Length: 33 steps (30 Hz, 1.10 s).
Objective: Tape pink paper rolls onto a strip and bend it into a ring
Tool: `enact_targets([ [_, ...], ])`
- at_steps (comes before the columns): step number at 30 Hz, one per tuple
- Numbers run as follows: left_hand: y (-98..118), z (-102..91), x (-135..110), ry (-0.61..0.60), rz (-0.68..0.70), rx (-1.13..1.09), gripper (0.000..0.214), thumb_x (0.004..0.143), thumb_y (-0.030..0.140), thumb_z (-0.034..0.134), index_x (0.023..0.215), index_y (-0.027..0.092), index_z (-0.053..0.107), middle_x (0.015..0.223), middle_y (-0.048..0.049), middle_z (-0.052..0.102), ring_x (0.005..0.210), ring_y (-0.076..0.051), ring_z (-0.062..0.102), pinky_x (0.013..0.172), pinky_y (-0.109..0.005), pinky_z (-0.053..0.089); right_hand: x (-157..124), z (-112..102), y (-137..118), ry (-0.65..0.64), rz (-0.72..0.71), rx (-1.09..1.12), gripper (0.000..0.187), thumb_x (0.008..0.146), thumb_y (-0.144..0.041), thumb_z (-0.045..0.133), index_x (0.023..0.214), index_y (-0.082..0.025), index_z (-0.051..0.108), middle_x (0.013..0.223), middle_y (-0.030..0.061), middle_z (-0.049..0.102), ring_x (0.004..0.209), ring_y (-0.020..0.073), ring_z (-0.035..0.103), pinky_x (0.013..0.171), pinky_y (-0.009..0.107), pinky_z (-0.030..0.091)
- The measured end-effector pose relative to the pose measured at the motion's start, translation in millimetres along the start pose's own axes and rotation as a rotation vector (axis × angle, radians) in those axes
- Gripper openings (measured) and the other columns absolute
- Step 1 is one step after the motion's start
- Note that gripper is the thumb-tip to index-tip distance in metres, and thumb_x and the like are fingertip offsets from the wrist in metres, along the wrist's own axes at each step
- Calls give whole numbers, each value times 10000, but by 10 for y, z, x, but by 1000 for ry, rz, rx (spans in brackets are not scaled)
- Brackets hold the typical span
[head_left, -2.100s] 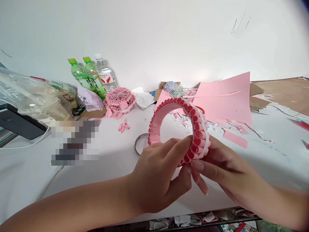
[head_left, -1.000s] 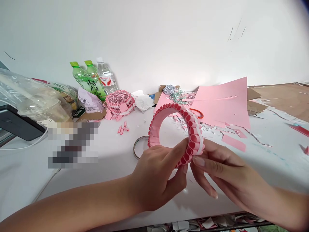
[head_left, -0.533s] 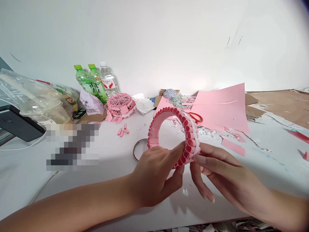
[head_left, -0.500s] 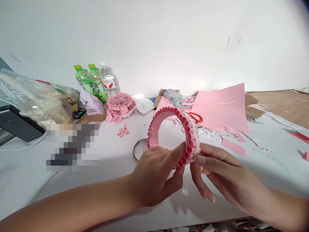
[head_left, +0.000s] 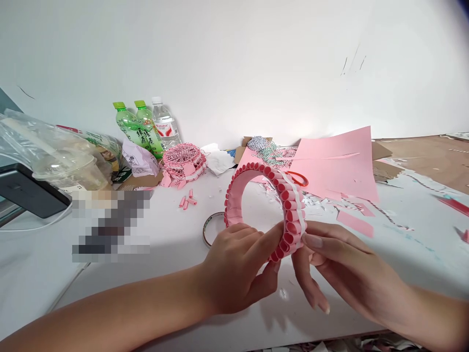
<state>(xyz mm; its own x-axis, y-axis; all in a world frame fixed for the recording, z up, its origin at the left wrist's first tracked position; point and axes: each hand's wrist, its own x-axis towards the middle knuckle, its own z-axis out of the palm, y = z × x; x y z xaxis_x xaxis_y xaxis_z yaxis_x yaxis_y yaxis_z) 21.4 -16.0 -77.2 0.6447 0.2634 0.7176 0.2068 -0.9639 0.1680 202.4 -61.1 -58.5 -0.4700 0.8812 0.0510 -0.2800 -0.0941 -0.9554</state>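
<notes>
A pink ring (head_left: 289,201) of small rolled paper tubes, red inside, is held upright above the table. A white strip (head_left: 297,195) runs around its outer face. My left hand (head_left: 244,269) grips the near lower part, fingers inside the ring and thumb beneath it. On the outer right side, the thumb and a finger of my right hand (head_left: 348,259) press at the strip, while other fingers hang loosely below. What exactly lies between those right fingertips is partly hidden. Behind my left hand a roll of tape (head_left: 207,230) lies on the table, partly covered.
Several loose pink paper tubes (head_left: 187,201) lie behind the tape roll. Farther back are a pink string-topped piece (head_left: 185,161), drink bottles (head_left: 164,128), pink sheets (head_left: 337,166) and red-handled scissors (head_left: 303,182). A plastic cup (head_left: 69,168) and a phone-like device (head_left: 32,191) stand left.
The ring and my right hand have shifted slightly right and down in the picture. My hold on the ring looks the same.
</notes>
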Motion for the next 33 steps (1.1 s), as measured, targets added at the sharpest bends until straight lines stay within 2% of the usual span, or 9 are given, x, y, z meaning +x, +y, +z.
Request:
enact_targets([
  [6,-12,29,4,35,64,104,549,807,92,425,1353,93,369,608,9,608,527,-158,521,512,-276,440,-14,-35,19,-9,25,35,244,939,-337,497,784,-176,595,524,-14,623,378,84,464,469,254,356],
  [11,-23,31,6,49,74,104,500,805,89,439,1304,76,411,608,0,608,529,-162,520,520,-291,452,-22,-33,19,-16,2,39,241,931,-335,515,782,-172,612,505,-21,611,359,74,444,449,238,369],
  [18,-1,12,30,61,92,113,470,831,103,410,1301,97,395,576,22,587,509,-152,512,506,-279,439,-15,-23,-6,16,-6,21,367,909,-389,512,627,-163,574,505,25,627,381,94,463,457,258,376],
  [22,-3,14,29,45,105,139,456,786,73,414,1241,104,432,588,19,598,501,-145,504,499,-275,435,-7,-31,-12,39,6,37,366,888,-411,536,603,-182,541,492,13,612,383,91,420,416,248,320],
  [27,-26,11,21,49,140,196,341,776,88,434,1113,109,484,585,15,596,512,-144,515,517,-280,459,-11,-13,-54,53,41,43,366,866,-391,552,566,-191,485,422,-19,548,349,66,327,368,234,219],
  [33,-27,2,35,22,161,239,370,757,73,443,1124,76,486,586,13,603,519,-148,513,519,-291,473,-19,-26,-80,85,124,81,336,840,-385,562,578,-200,463,382,-39,515,325,61,267,338,226,135],
])
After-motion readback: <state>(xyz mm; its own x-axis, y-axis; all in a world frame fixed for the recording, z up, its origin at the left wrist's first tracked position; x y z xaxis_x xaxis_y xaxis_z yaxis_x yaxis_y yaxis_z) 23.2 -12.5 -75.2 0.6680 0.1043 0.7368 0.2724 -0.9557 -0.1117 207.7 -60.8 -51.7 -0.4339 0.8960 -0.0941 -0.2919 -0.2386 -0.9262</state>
